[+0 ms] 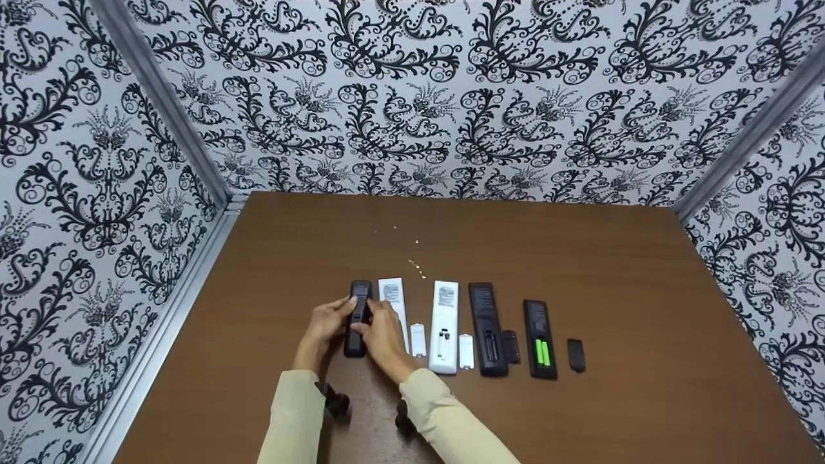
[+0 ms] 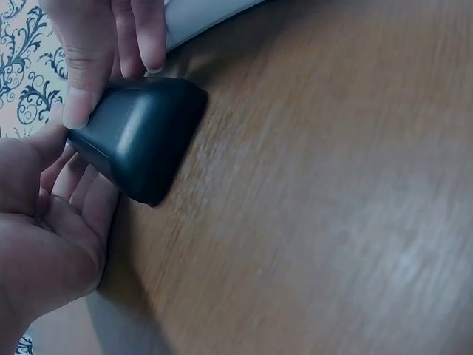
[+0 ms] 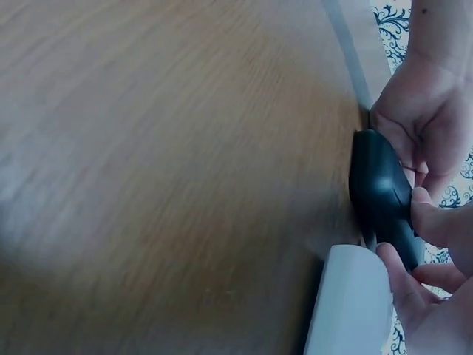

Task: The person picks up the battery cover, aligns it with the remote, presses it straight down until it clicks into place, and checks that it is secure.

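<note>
A black remote control [image 1: 354,346] lies lengthwise on the brown table, at the left end of a row of remotes. My left hand [image 1: 325,322] grips its left side, thumb on the upper face. From the right, my right hand [image 1: 385,332] holds the same remote, with its thumb on top and fingers along the edge. In the left wrist view the rounded near end of the remote [image 2: 148,137] shows between both hands. Right beside it, a white remote [image 1: 390,288] lies partly hidden behind my right hand; its rounded end shows in the right wrist view.
Further right lie another white remote [image 1: 445,322] with an open battery bay, a black remote [image 1: 482,309] and a smaller black remote [image 1: 535,316] holding green batteries [image 1: 543,353]. Loose covers lie between them, including a white cover [image 1: 466,351] and a black cover [image 1: 575,354]. Patterned walls surround the table.
</note>
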Action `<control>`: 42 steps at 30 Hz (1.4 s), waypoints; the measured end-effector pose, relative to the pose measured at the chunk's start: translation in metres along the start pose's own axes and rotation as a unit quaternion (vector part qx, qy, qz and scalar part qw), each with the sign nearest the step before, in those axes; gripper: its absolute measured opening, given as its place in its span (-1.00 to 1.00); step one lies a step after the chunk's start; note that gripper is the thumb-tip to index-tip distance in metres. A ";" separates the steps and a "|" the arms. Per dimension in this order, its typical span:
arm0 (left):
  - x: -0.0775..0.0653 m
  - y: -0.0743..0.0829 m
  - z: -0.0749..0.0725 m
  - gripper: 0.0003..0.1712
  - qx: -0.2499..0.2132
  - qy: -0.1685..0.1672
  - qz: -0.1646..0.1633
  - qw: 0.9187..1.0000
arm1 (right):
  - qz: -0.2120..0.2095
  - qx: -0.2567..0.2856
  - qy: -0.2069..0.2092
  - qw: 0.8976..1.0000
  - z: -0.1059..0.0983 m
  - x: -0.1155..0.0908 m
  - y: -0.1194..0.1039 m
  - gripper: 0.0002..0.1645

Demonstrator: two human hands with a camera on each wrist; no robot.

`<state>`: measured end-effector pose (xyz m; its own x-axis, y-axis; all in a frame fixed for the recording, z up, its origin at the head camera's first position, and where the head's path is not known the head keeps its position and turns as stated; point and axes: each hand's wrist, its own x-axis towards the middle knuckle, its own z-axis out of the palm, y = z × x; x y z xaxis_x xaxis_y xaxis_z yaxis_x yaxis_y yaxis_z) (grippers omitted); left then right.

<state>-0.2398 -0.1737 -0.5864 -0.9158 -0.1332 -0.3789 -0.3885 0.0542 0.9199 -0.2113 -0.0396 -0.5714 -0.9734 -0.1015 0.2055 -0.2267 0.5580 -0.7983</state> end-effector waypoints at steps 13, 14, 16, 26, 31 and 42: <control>0.001 -0.002 0.000 -0.39 0.008 0.002 0.010 1.000 | 0.000 -0.022 0.010 1.000 0.004 0.000 0.005 -0.37; 0.001 -0.002 0.000 -0.40 0.006 0.003 0.010 1.000 | -0.001 -0.029 0.011 1.000 0.004 0.000 0.004 -0.36; 0.001 -0.003 0.000 -0.41 0.006 0.006 0.009 1.000 | -0.005 -0.034 0.015 0.999 0.005 0.000 0.005 -0.37; -0.002 -0.003 0.002 -0.40 0.019 0.020 0.015 1.000 | -0.012 -0.035 0.017 0.999 0.004 -0.001 0.004 -0.44; -0.005 -0.003 0.005 -0.46 0.035 0.040 0.031 0.998 | -0.013 -0.035 0.015 0.999 0.005 -0.004 0.003 -0.50; -0.010 0.009 0.011 -0.64 0.200 0.121 0.153 0.960 | -0.039 -0.052 0.034 0.997 0.004 -0.005 0.002 -0.55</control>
<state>-0.2350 -0.1606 -0.5753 -0.9614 -0.2744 -0.0185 -0.1581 0.4966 0.8535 -0.2072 -0.0418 -0.5761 -0.9472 -0.0940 0.3065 -0.2944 0.6337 -0.7154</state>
